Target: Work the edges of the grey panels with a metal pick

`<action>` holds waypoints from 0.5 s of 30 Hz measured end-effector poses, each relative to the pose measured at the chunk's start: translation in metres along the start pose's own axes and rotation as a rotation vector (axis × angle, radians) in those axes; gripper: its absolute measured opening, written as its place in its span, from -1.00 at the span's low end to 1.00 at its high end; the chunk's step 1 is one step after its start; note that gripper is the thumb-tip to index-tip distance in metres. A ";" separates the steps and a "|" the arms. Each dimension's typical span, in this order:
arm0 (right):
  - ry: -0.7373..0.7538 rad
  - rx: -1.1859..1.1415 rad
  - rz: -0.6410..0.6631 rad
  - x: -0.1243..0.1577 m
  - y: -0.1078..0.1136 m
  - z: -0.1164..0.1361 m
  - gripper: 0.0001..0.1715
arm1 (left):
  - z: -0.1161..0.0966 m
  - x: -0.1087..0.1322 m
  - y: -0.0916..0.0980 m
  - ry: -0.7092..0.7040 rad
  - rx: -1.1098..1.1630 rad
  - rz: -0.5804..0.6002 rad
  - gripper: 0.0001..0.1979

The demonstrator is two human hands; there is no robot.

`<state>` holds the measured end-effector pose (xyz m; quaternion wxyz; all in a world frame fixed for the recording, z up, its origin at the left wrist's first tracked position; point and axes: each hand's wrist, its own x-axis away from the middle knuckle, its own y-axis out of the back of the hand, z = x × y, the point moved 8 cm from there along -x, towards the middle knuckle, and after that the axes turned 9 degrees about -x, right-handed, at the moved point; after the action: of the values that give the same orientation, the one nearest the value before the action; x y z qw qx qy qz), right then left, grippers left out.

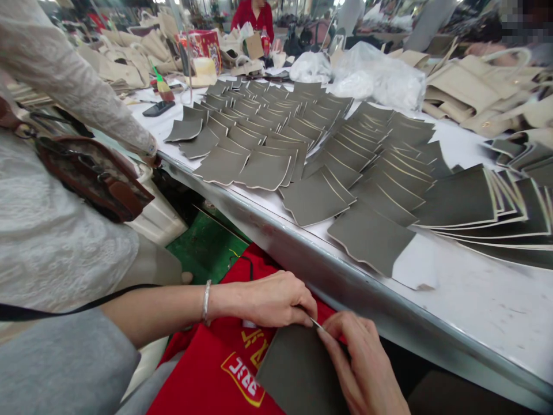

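A dark grey leather-like panel (302, 372) lies over the red apron (203, 369) on my lap, below the table edge. My left hand (279, 300), with a bracelet at the wrist, pinches the panel's upper edge between thumb and fingers. Close beside it, my right hand (363, 357) grips the same edge from the right. Between the fingertips shows a short pale sliver of edge. My right fingers partly cover the panel's right side. Many matching grey panels (371, 233) lie in overlapping rows on the table in front of me.
The table's metal edge (302, 253) runs diagonally past my hands. At left stands a person in a lace sleeve (86, 86), hand at the table. Farther back are a phone (158, 108), a brush (163, 87), clear plastic bags (375, 72) and beige bag pieces (479, 86).
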<state>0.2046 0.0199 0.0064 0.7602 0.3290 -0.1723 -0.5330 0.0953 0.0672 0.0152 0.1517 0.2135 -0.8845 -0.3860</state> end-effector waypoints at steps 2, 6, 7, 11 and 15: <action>-0.012 -0.012 -0.040 0.000 0.004 0.000 -0.84 | -0.005 -0.001 0.001 -0.015 0.007 0.003 -0.89; 0.053 0.028 0.018 -0.006 0.002 0.005 -0.86 | -0.009 -0.002 0.006 -0.014 0.054 -0.018 -0.90; 0.087 0.040 0.061 -0.007 -0.001 0.008 -0.88 | -0.009 -0.002 0.007 -0.010 0.071 -0.032 -0.90; 0.129 0.053 0.161 -0.004 -0.004 0.008 -0.80 | -0.002 0.002 0.006 0.008 0.122 -0.034 -0.91; 0.048 0.029 0.122 0.007 0.008 -0.001 -0.69 | 0.009 0.008 0.009 0.026 0.161 -0.066 -0.91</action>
<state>0.2135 0.0156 0.0107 0.7904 0.3416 -0.1815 -0.4750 0.0823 0.0736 0.0168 0.1326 0.2589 -0.9033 -0.3154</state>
